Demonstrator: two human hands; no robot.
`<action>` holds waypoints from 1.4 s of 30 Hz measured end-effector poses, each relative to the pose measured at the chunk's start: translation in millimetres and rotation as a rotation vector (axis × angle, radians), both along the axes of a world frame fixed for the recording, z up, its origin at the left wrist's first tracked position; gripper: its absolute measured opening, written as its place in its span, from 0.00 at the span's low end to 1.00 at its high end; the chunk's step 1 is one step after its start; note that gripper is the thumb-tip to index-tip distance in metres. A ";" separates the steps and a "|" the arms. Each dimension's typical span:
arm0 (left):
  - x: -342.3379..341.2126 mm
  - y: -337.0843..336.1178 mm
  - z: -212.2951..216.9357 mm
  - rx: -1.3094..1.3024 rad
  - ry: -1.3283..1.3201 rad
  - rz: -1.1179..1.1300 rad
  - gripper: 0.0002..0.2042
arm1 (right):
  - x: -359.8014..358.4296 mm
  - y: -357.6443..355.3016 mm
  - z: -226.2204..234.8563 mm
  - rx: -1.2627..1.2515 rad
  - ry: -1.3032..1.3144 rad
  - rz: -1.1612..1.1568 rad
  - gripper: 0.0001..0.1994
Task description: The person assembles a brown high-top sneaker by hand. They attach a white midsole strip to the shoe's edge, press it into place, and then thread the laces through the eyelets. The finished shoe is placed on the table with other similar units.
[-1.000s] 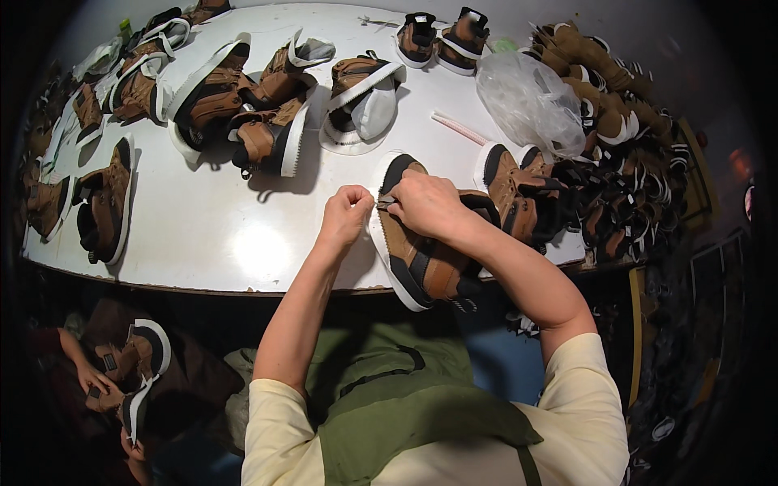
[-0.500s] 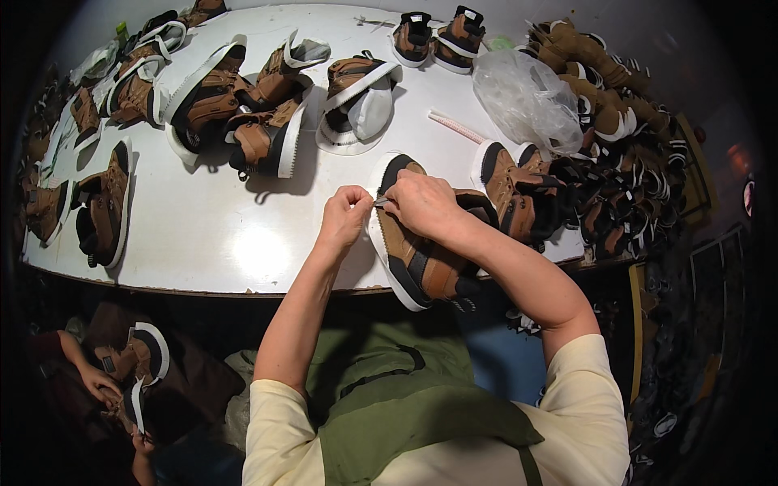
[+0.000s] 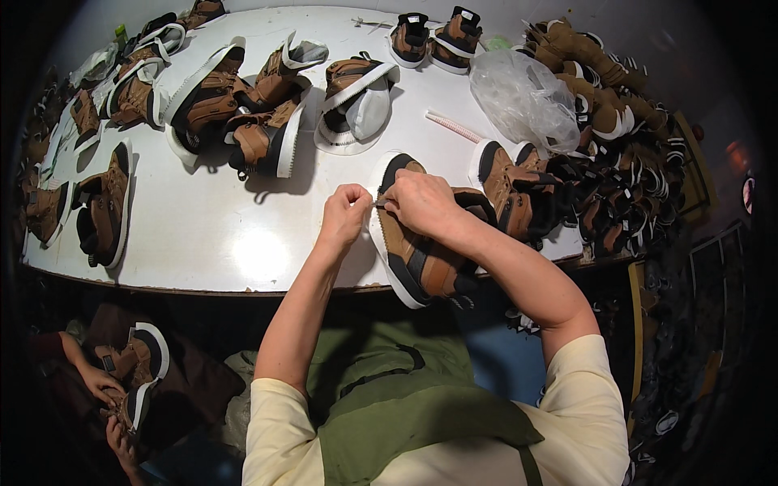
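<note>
A brown and black shoe with a white sole (image 3: 397,275) lies on its side at the table's front edge, toe pointing away from me. My right hand (image 3: 423,202) rests over its upper and closes on a small dark metal tool (image 3: 381,202), most of it hidden in the fingers. The tool's tip meets the white sole's stitched edge. Beside that edge, my left hand (image 3: 348,212) is closed in a pinch close to the tip. Whatever its fingertips hold is too small to make out.
More brown shoes (image 3: 203,97) stand and lie on the white table (image 3: 203,219). To the right are a shoe (image 3: 502,182), a clear plastic bag (image 3: 527,97) and a big shoe heap (image 3: 624,178). At lower left, another person's hands (image 3: 101,385) hold a shoe (image 3: 134,360).
My hands and the shoe stay almost in place. At lower left, the other person's lower hand and the shoe they hold have shifted.
</note>
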State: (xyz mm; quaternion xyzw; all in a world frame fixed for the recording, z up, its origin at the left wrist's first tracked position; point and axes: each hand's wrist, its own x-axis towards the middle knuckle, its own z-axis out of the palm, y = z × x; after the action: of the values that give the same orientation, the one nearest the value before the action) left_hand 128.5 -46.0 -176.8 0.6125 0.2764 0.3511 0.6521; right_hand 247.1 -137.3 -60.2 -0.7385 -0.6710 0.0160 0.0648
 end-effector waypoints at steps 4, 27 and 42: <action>-10.8 -4.0 11.8 -0.116 -0.117 0.183 0.08 | -6.9 5.1 11.5 0.114 0.071 -0.034 0.10; -10.4 -138.0 48.1 -0.560 -0.236 -0.076 0.08 | 16.8 -170.1 4.8 0.545 0.615 -0.419 0.12; -33.8 -155.1 53.9 -0.431 -0.366 -0.207 0.12 | 15.2 -182.4 -2.0 0.570 1.318 -0.205 0.15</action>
State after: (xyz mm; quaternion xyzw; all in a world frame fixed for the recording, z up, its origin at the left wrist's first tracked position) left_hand 94.7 -201.2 -122.9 0.4115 0.1584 0.3204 0.8384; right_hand 262.3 -319.7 -62.2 -0.5888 -0.3981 0.2762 0.6470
